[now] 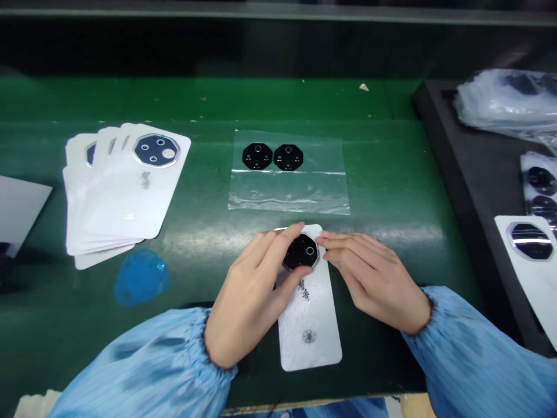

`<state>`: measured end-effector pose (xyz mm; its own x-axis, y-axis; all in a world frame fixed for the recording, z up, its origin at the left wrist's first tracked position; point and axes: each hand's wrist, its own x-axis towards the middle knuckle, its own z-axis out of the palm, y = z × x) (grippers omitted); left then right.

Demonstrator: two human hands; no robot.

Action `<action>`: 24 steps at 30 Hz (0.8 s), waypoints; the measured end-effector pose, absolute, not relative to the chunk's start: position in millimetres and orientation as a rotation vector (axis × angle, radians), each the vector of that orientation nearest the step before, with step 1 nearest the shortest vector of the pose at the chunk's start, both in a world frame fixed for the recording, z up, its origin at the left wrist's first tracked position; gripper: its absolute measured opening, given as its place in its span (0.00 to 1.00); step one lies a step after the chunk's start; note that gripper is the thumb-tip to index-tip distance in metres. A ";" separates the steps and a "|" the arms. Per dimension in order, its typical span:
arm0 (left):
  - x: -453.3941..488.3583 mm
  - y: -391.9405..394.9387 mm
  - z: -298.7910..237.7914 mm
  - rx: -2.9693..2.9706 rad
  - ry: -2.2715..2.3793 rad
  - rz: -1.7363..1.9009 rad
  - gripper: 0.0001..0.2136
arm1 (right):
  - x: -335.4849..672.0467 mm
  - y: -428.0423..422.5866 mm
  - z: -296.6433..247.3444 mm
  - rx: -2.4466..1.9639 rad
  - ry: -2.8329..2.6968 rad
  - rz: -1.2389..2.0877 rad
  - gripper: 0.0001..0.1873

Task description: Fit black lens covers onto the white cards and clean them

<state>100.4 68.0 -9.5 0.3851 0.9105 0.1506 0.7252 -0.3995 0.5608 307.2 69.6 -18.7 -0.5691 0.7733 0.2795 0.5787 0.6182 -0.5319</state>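
Note:
A white phone back cover (310,325) lies flat on the green mat in front of me, with a black octagonal camera lens piece (301,252) at its top end. My left hand (252,290) rests on the cover's left side, its fingers curled against the lens piece's left edge. My right hand (369,276) lies at the right, fingers held together, with their tips against the lens piece's right edge. Both sleeves are light blue.
A fanned stack of white back covers (122,191) lies at the left, with a blue round film (141,277) below it. A clear film sheet (289,186) carries two black lens pieces (272,157). A dark tray (474,174) at the right holds plastic bags (507,101) and another cover (533,255).

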 end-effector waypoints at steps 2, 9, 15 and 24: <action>100.1 67.6 -9.3 2.248 1.409 0.623 0.24 | 307.3 69.8 -18.6 -1.068 -2.351 0.530 0.15; 100.5 66.4 -8.3 2.272 1.398 0.642 0.24 | 307.4 69.4 -18.5 -1.072 -2.359 0.526 0.14; 101.7 67.4 -9.3 2.263 1.396 0.654 0.24 | 308.4 68.8 -17.9 -1.080 -2.356 0.545 0.15; 100.7 65.9 -9.8 2.276 1.379 0.651 0.25 | 307.9 69.5 -18.3 -1.083 -2.345 0.561 0.16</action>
<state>100.7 65.9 -9.8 0.4052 0.8959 0.1824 0.7099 -0.4340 0.5546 307.9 69.5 -18.3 -0.5629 0.7842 0.2610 0.5810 0.6000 -0.5498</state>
